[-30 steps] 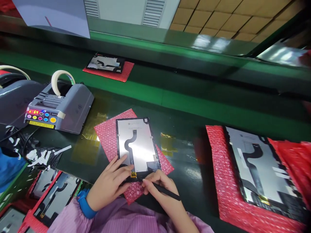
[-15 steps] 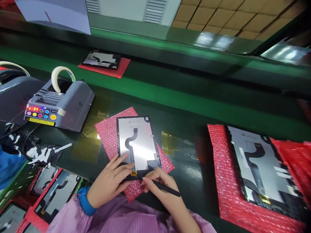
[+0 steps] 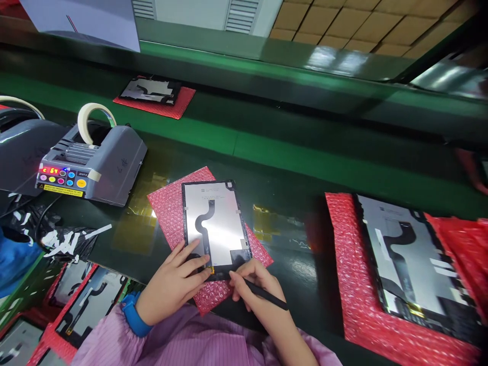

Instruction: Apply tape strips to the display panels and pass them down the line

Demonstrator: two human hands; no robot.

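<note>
I get a cool, moderately bright view, its reflections suggesting light from above. White sheen crosses the flat silver-backed display panel (image 3: 224,229) at centre; glare dulls the glossy dark-green worktable (image 3: 295,277), and the crinkled red bubble-wrap sheet (image 3: 353,315) sparkles. Toward the right edge, my picture stretches, softens and darkens.

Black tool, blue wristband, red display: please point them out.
Black tool (image 3: 267,295), head view: middle of its shaft.
Blue wristband (image 3: 134,315), head view: its outer face.
Red display (image 3: 53,171), head view: its lit digits.
</note>
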